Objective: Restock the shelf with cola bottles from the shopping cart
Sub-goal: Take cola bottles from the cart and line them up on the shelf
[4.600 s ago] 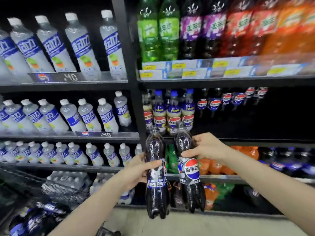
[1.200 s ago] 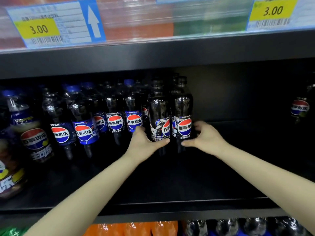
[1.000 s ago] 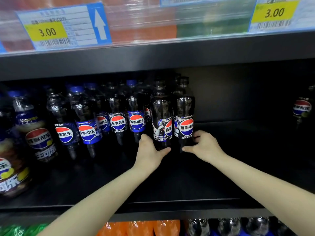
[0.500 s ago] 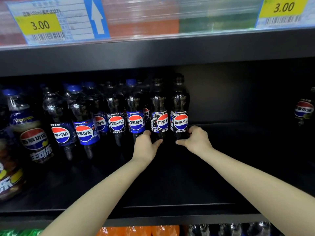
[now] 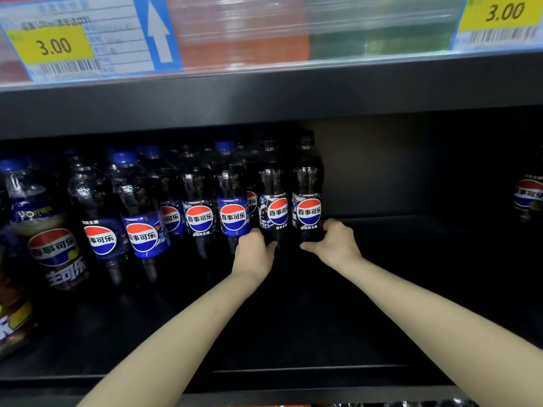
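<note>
Two black-capped cola bottles stand upright deep on the dark shelf [image 5: 323, 333]. My left hand [image 5: 254, 249] grips the base of the left cola bottle [image 5: 273, 198]. My right hand [image 5: 332, 242] grips the base of the right cola bottle [image 5: 307, 195]. Both bottles touch the end of a row of several shelved cola bottles [image 5: 199, 210] with red, white and blue labels. The cart is out of view.
The shelf above [image 5: 264, 95] hangs low and carries price tags [image 5: 53, 45] marked 3.00. Bare dark shelf stretches to the right of my hands up to a lone bottle [image 5: 529, 195] at the far right edge. Larger bottles [image 5: 44, 230] stand at the left.
Both hands carried the two bottles from in front of the shelves into the shelf, then pushed them further back and left against the row. My hands slid down to the bottles' bases.
</note>
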